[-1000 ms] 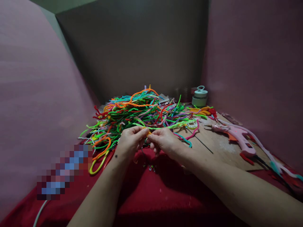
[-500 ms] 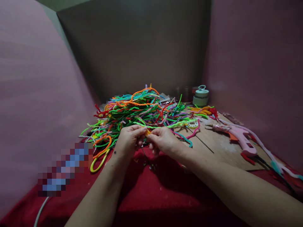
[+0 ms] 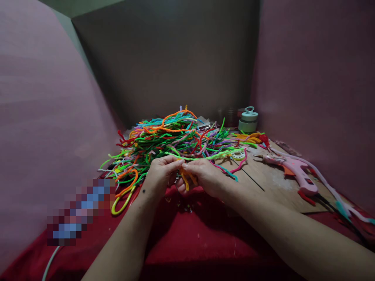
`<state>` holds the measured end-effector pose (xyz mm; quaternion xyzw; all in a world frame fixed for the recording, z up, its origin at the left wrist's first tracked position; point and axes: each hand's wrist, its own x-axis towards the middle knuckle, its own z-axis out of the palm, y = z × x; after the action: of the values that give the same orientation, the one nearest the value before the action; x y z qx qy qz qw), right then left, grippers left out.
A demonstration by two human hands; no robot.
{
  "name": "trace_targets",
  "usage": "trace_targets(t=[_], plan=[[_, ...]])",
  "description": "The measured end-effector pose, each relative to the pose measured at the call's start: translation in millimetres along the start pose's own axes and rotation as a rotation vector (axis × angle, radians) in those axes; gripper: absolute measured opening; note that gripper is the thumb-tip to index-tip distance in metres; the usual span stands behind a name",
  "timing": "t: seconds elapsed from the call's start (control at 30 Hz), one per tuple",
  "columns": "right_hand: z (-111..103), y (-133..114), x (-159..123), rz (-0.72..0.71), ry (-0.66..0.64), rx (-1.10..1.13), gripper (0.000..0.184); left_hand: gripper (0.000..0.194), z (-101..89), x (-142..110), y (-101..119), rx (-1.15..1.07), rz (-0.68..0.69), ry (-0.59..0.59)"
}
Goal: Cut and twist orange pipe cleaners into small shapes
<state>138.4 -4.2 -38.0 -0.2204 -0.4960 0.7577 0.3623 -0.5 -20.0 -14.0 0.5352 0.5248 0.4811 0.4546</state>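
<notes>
Between my two hands is a small orange-yellow pipe cleaner piece (image 3: 185,180), its short ends hanging below the fingertips. My left hand (image 3: 164,170) pinches it from the left, thumb against the fingers. My right hand (image 3: 202,174) pinches it from the right, with its lower fingers curled beneath. The exact shape of the piece is partly hidden by the fingers. Just beyond the hands lies a big tangled pile of coloured pipe cleaners (image 3: 166,136), with a light green twisted strand (image 3: 205,157) running along its near edge.
A pink glue gun (image 3: 299,169) lies on a wooden board (image 3: 252,171) at the right, near a thin dark rod (image 3: 249,176) and a white holed disc (image 3: 238,155). Behind stands a pale green jar (image 3: 248,120). Red cloth (image 3: 187,242) covers the near surface; pink panels flank both sides.
The orange-yellow ends now hang down below my fingers, where before only a small bit showed between the fingertips. My right fingers have shifted slightly. Everything else lies as before.
</notes>
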Motion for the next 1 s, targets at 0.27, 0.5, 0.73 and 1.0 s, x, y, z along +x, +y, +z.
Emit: trace_targets(t=[0.27,0.5,0.73,1.0], plan=[[3.2,-4.2,0.5,0.018,0.069,-0.044,0.012,0.026,4.1,0.8,-2.6,-0.034,0.006,-0.074],[-10.1,-9.2,9.9,-0.082,0.31,0.274,0.004,0.02,2.1,0.3,-2.2,0.304,0.504,0.002],[-10.2,-18.1,11.8,-0.025,0.393,0.467,0.009,0.024,7.8,-1.3,-13.6,0.912,1.117,-0.054],[-8.6,-17.8,8.1,0.043,0.393,0.386,0.008,0.028,9.0,-5.7,-13.0,0.952,1.181,-0.065]])
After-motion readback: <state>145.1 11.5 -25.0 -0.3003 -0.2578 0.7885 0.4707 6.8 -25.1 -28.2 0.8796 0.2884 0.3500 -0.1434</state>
